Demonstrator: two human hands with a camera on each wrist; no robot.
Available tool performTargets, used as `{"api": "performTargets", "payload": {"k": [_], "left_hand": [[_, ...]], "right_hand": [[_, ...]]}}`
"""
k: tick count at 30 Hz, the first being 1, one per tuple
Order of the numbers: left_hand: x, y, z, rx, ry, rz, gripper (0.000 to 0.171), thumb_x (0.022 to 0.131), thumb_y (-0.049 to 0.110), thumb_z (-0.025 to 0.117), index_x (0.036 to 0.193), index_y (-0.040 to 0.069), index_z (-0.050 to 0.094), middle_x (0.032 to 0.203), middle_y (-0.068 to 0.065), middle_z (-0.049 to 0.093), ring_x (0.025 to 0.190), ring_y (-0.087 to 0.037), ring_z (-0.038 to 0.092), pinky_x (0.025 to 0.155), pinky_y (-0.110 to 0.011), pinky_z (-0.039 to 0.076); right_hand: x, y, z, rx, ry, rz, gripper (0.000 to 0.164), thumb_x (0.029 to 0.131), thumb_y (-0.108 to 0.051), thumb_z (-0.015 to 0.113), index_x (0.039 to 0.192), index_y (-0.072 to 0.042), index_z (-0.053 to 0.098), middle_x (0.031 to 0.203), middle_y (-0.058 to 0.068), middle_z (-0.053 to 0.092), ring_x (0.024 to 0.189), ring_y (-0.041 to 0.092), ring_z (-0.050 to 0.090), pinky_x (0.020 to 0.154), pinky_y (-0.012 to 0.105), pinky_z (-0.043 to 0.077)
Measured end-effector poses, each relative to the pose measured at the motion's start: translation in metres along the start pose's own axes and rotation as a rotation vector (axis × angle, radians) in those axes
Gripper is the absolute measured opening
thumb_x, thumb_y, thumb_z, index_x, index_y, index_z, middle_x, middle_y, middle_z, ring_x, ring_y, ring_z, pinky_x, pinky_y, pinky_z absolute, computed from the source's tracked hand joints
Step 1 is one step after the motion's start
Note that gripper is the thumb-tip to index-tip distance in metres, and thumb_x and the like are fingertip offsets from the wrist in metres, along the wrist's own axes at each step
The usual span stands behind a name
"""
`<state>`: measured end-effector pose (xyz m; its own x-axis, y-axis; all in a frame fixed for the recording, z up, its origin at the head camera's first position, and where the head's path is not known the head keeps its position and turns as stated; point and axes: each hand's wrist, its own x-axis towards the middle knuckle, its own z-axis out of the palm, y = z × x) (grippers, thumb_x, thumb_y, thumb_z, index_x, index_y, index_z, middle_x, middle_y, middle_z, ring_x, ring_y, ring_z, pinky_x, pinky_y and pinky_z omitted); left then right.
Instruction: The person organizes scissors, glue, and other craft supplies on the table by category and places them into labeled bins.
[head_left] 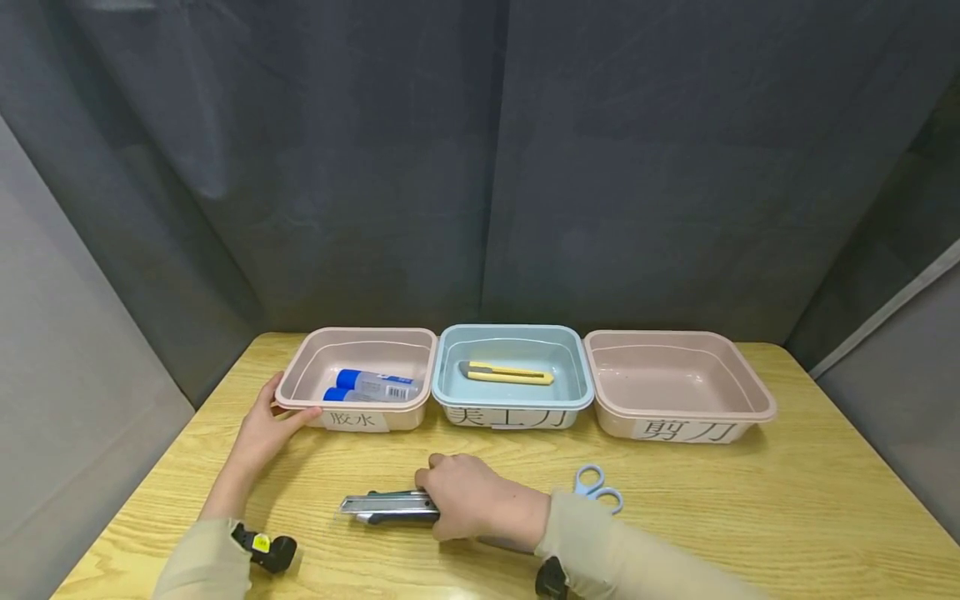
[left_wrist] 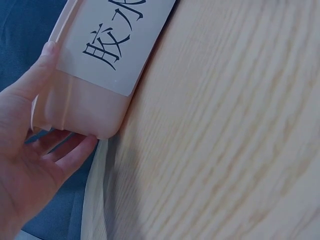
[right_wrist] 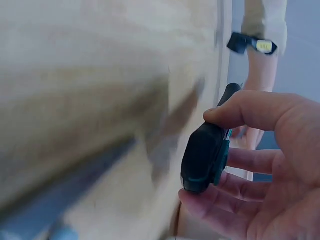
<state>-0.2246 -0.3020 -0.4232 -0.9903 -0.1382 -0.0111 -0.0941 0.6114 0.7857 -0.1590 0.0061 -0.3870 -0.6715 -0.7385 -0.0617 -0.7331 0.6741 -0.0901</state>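
Note:
My right hand grips a utility knife with a silver blade channel and dark handle, just over the table in front of the bins. In the right wrist view the thumb and fingers close around its black handle. At the far left, my left hand holds the corner of a pink bin, thumb at the front rim and fingers around its end. Two blue-capped glue bottles lie in that bin. Scissors with light blue handles lie by my right forearm, which hides part of them.
In the middle, a light blue bin contains a yellow utility knife. A second pink bin stands at the right. Paper labels mark the bin fronts. Behind the wooden table hangs a dark curtain.

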Motion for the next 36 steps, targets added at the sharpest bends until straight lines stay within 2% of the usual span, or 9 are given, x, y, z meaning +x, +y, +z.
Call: {"api": "performTargets", "payload": {"k": [9, 19, 24, 32, 36], "left_hand": [[0.001, 0.000, 0.000, -0.005, -0.002, 0.008, 0.106, 0.075, 0.056, 0.064, 0.147, 0.014, 0.000, 0.147, -0.021, 0.021, 0.127, -0.040, 0.030, 0.102, -0.059, 0.025], [0.002, -0.004, 0.001, -0.006, 0.004, 0.017, 0.104, 0.075, 0.055, 0.065, 0.147, 0.015, 0.001, 0.147, -0.020, 0.023, 0.126, -0.039, 0.031, 0.101, -0.059, 0.025], [0.001, -0.003, 0.001, -0.006, 0.008, 0.021, 0.104, 0.075, 0.055, 0.065, 0.147, 0.014, 0.002, 0.146, -0.020, 0.023, 0.126, -0.039, 0.031, 0.102, -0.059, 0.025], [0.001, -0.002, 0.000, 0.010, 0.004, 0.026, 0.104, 0.075, 0.056, 0.064, 0.147, 0.014, 0.002, 0.146, -0.020, 0.023, 0.126, -0.039, 0.032, 0.101, -0.059, 0.026], [0.001, -0.002, 0.000, 0.014, 0.002, 0.026, 0.105, 0.075, 0.056, 0.064, 0.147, 0.013, 0.001, 0.146, -0.020, 0.023, 0.126, -0.039, 0.032, 0.101, -0.059, 0.026]], "right_hand": [[-0.009, 0.034, -0.019, -0.045, 0.105, 0.031, 0.037, 0.058, -0.020, 0.074, 0.093, -0.015, 0.063, 0.076, -0.005, 0.051, 0.066, 0.009, 0.048, 0.052, 0.023, 0.041], [-0.020, 0.069, -0.044, -0.024, 0.217, 0.074, 0.032, 0.060, -0.015, 0.072, 0.092, -0.013, 0.066, 0.077, -0.004, 0.052, 0.066, 0.013, 0.052, 0.054, 0.029, 0.044], [-0.026, 0.085, -0.059, -0.026, 0.220, 0.135, 0.037, 0.060, -0.013, 0.069, 0.097, -0.013, 0.065, 0.081, -0.002, 0.052, 0.068, 0.016, 0.053, 0.056, 0.032, 0.045], [-0.030, 0.113, -0.071, -0.035, 0.210, 0.178, 0.037, 0.064, -0.010, 0.067, 0.100, -0.009, 0.063, 0.084, 0.002, 0.053, 0.070, 0.017, 0.052, 0.063, 0.034, 0.046], [-0.030, 0.127, -0.072, -0.051, 0.213, 0.199, 0.037, 0.064, -0.008, 0.067, 0.101, -0.008, 0.063, 0.085, 0.003, 0.054, 0.067, 0.018, 0.050, 0.060, 0.033, 0.044]]}}
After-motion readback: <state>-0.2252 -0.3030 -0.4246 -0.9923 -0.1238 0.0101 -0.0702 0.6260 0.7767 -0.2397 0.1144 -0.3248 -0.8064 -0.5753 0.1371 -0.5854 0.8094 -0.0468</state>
